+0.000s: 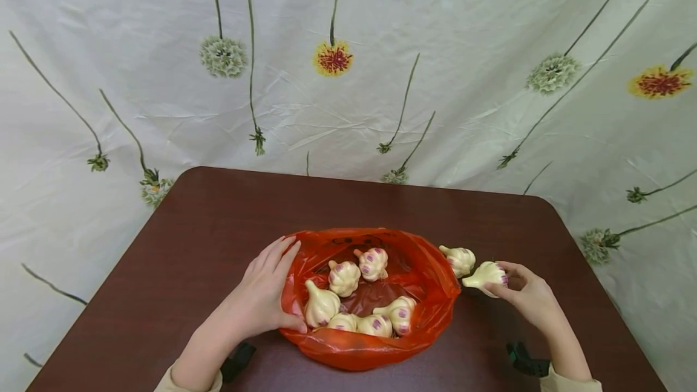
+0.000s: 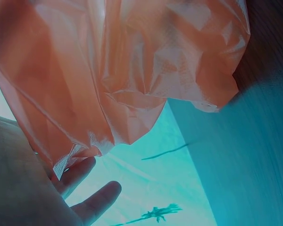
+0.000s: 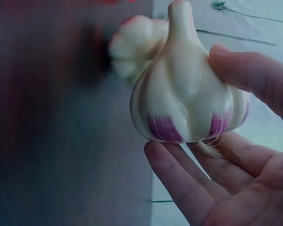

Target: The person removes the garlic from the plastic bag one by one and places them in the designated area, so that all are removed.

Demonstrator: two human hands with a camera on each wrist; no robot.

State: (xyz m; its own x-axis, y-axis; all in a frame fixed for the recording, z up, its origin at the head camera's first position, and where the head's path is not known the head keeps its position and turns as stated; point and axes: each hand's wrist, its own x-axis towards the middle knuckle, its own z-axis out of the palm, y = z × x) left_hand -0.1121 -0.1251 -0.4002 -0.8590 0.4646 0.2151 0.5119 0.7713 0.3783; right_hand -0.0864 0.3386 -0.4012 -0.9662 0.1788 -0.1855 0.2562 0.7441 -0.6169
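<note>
A red plastic bag [image 1: 370, 352] sits with its mouth wide on the table, several white garlic bulbs [image 1: 322, 304] with purple marks inside it. My left hand [image 1: 267, 295] holds the bag's left rim, thumb at the near side and fingers spread toward the far side. In the left wrist view, two fingertips [image 2: 101, 200] show beside the crinkled bag [image 2: 132, 70]. To the right of the bag, my right hand [image 1: 528, 295] pinches a garlic bulb [image 3: 188, 94] between thumb and fingers, its stem pointing left. Another garlic bulb [image 1: 460, 261] lies between that one and the bag.
The dark brown table [image 1: 261, 198] has rounded far corners. Behind it hangs a pale cloth [image 1: 348, 107] printed with flowers and stems. Dark bands [image 1: 527, 360] are at both wrists, near the light sleeves.
</note>
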